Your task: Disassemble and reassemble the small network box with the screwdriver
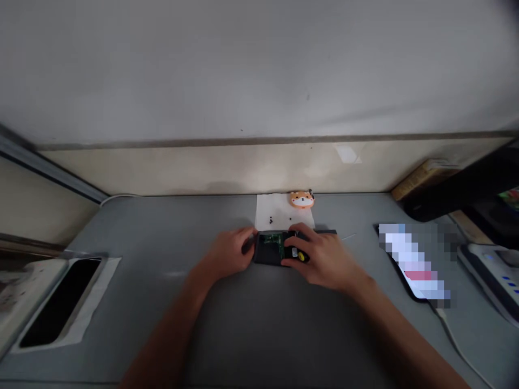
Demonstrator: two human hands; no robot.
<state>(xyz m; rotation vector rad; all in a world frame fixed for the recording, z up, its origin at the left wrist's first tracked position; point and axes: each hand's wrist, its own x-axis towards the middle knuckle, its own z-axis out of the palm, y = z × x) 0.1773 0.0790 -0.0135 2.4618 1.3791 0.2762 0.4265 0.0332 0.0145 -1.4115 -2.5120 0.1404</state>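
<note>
A flat dark electronic device (268,253) lies open on the grey desk, with a green circuit board (272,238) showing inside. My left hand (235,249) pinches the left edge of the device between thumb and fingers. My right hand (322,256) lies over its right half. The fingers of that hand are closed around a black part with a white label and a round yellow sticker (301,256); whether this part is loose from the device I cannot tell. Just behind, several tiny dark screw-like pieces (271,220) rest on a white sheet of paper (265,204).
An orange dog-face case (302,200) sits on the paper's right corner. A lit phone (411,265) with a white cable (452,335) lies right, near a power strip (490,275). Another phone (60,302) is at the left. The wall (227,167) bounds the desk behind.
</note>
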